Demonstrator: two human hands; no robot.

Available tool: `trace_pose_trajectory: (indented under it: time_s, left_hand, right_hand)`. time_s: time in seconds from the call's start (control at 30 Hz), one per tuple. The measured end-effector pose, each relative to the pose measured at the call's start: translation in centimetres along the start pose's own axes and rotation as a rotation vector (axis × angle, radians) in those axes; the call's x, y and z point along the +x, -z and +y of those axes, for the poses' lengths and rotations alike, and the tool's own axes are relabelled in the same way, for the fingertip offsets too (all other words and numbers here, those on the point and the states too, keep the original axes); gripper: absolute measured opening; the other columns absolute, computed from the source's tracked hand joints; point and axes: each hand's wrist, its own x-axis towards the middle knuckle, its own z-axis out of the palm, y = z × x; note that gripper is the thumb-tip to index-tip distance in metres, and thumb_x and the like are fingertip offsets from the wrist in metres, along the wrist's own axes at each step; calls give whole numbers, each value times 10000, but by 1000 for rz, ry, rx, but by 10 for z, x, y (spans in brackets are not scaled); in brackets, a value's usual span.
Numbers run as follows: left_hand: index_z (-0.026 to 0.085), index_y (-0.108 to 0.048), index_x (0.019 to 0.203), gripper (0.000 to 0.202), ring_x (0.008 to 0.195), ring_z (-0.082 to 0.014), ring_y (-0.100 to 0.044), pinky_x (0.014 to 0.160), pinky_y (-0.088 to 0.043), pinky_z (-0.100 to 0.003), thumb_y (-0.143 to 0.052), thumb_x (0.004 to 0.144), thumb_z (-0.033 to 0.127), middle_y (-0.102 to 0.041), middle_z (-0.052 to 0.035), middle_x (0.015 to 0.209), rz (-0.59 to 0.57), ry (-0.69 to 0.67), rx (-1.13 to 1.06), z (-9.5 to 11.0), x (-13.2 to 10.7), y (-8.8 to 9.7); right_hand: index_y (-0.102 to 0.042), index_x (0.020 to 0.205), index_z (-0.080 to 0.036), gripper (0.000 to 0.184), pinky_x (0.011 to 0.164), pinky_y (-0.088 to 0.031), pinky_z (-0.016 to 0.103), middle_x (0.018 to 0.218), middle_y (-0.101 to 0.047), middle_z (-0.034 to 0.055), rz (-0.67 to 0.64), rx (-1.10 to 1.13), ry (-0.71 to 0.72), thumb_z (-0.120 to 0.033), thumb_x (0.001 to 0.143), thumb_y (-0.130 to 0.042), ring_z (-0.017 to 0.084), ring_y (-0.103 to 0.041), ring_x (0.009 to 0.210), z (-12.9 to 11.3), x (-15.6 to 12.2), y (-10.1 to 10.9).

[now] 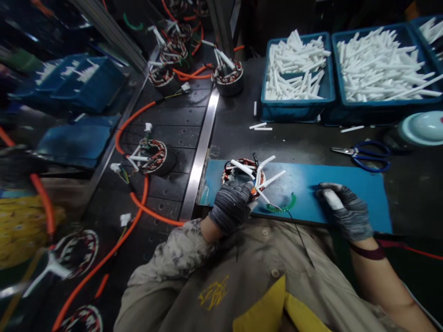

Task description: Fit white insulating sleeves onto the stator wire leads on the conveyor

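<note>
At nine o'clock on blue mat [304, 184]: stator [238, 176], held by left hand [231, 205]. At four: right hand [349, 212], curled, contents indeterminable. White sleeves [267, 162] apparently being fitted; next, steady stator seemingly required.

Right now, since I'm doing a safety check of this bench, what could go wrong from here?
The white tubes jutting from the wound ring could get bent or tugged by the left hand against it. The right hand might brush the scissors lying beyond it, blades bare. Loose white pieces near the blue bins could roll away.
</note>
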Motion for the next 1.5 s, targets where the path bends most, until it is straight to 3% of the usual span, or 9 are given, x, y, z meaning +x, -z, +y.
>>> trace_pose_trajectory:
  time_s: [0.23,0.4,0.53,0.63,0.77,0.97,1.17,1.3,1.5]
  left_hand:
    - [110,-704,1184,414,1141,-375,-706,1006,-566,-530,-755,846,342,-746,-215,1155,100,-13,-64,-4,-4,-6]
    - [133,-737,1107,389,1099,-373,-720,996,-570,-535,-818,778,326,-760,-190,1108,19,135,-241,-7,0,1]
    - [178,-736,1094,469,991,-327,-743,961,-584,-498,-872,690,373,-783,-109,1025,-66,393,-949,-25,5,21]
    - [210,-717,1164,522,1091,-322,-730,1021,-569,-489,-823,714,453,-785,-77,1120,30,591,-1552,-43,13,27]
    - [214,-738,1116,523,1232,-337,-682,1123,-521,-483,-840,657,442,-789,-74,1151,156,739,-1863,-61,27,14]
    - [167,-741,1158,568,1257,-351,-672,1144,-513,-496,-838,657,418,-775,-111,1207,210,758,-1946,-70,32,3]
    - [163,-744,1140,555,1271,-352,-664,1186,-471,-501,-860,653,404,-790,-100,1162,215,686,-1925,-71,31,1]
    - [169,-748,1086,489,1250,-366,-676,1172,-485,-511,-871,667,388,-802,-91,1102,238,676,-1922,-70,33,4]
    - [202,-740,1110,497,1232,-363,-685,1130,-517,-495,-875,651,338,-791,-90,1139,206,658,-1888,-64,32,8]
  right_hand:
    - [-762,1055,-292,346,1045,-527,593,1057,-796,57,6,-78,42,-585,880,-699,310,-744,1034,3,-1,-1]
    - [-754,1062,-297,347,1038,-531,603,1093,-789,64,1,-103,61,-588,889,-675,332,-741,1061,-2,-1,-4]
    - [-750,1063,-284,346,1025,-542,592,1092,-791,74,13,-148,56,-575,901,-654,327,-747,1047,-4,0,-5]
    - [-752,1062,-261,352,1029,-544,570,1089,-796,79,25,-180,104,-559,915,-635,313,-747,1044,-13,0,-9]
    - [-787,1052,-264,331,985,-564,506,1066,-799,78,-43,-258,290,-528,952,-613,299,-742,1020,-43,2,-32]
    - [-786,1128,-270,343,939,-546,449,1129,-775,85,-302,-411,693,-478,1022,-533,291,-709,1040,-105,27,-94]
    - [-574,1447,-105,598,906,-486,436,1275,-703,221,-421,-865,749,-516,1015,-529,352,-651,1109,-146,63,-143]
    - [-565,1447,-108,508,793,-443,360,1173,-745,205,-565,-1074,797,-417,1076,-405,308,-683,1029,-156,76,-150]
    - [-625,1395,-115,556,738,-463,341,1050,-791,173,-675,-1047,885,-513,1043,-462,313,-733,954,-142,97,-130]
